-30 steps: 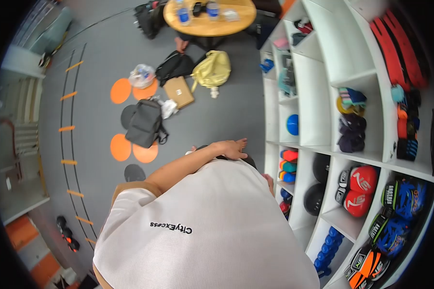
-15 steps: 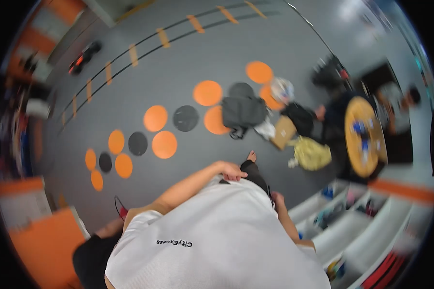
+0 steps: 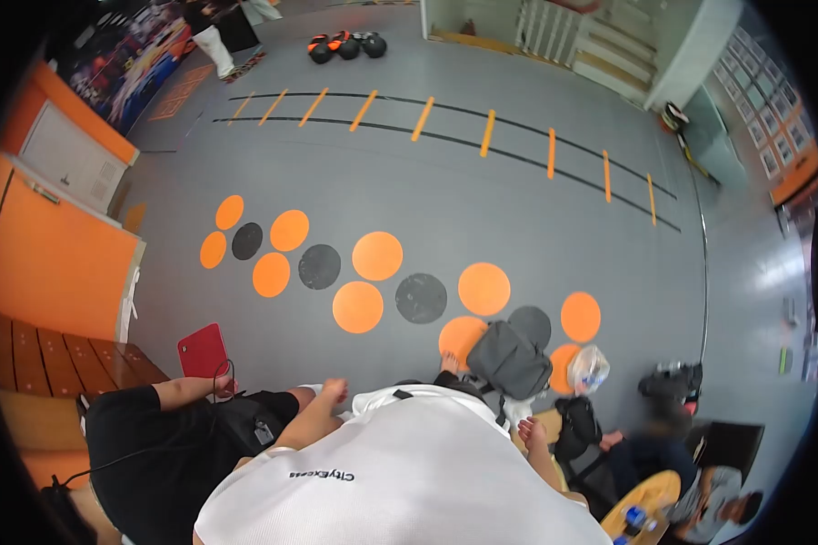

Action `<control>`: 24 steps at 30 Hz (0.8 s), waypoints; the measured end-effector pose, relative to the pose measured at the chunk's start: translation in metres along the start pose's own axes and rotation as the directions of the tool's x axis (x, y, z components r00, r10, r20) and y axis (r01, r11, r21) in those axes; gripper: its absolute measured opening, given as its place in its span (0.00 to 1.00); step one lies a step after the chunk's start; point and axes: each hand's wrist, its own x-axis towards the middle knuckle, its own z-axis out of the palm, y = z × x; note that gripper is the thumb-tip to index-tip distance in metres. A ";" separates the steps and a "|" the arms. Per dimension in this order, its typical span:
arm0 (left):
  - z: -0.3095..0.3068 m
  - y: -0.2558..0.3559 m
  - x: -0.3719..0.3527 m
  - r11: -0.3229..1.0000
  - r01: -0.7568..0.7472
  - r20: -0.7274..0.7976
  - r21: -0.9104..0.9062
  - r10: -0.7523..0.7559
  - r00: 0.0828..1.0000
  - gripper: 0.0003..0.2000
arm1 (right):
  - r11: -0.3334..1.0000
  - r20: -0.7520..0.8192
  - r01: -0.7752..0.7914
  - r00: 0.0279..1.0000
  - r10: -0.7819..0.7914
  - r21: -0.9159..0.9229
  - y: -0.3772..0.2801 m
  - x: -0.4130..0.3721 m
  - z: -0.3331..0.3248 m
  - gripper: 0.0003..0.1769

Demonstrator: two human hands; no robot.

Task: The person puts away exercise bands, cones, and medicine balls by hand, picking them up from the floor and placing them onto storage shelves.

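Observation:
My left hand [image 3: 334,392] hangs in front of the left side of my white shirt [image 3: 391,463]. Its fingers are loosely bent and I see nothing in it. On the other side, my right hand [image 3: 533,432] is held out past the shirt's edge, fingers slightly curled and apart, with no object visible in it. Beyond it lie a dark grey backpack [image 3: 509,360] and a black bag [image 3: 578,429]; both look apart from the hand. One bare foot [image 3: 450,361] shows past my waist.
At my left, a person in black [image 3: 159,445] holds a red tablet-like thing [image 3: 203,351]. Orange and black floor discs [image 3: 377,255] and an agility ladder [image 3: 427,118] cross the grey floor. A plastic bag [image 3: 588,369], a wooden table [image 3: 653,495] and seated people are at right.
My view has swung to the left, so the bags and table now sit lower. My left hand has left my waist and moved outward; my right hand has come away from my hip.

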 end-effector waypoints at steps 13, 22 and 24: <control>-0.006 -0.002 -0.045 0.898 0.186 -0.077 -0.399 -0.235 0.969 0.15 | 0.742 0.317 0.416 0.905 -0.282 -0.526 -0.357 0.016 0.388 0.15; -0.079 0.442 0.001 0.930 -0.365 -0.064 0.033 0.366 0.928 0.27 | 0.802 0.317 0.334 0.929 -0.191 -0.495 -0.440 0.020 0.511 0.18; -0.129 0.612 -0.048 0.445 -0.881 -0.178 -0.162 0.865 0.469 0.28 | 0.811 0.250 0.284 0.952 -0.175 -0.512 -0.451 0.033 0.504 0.18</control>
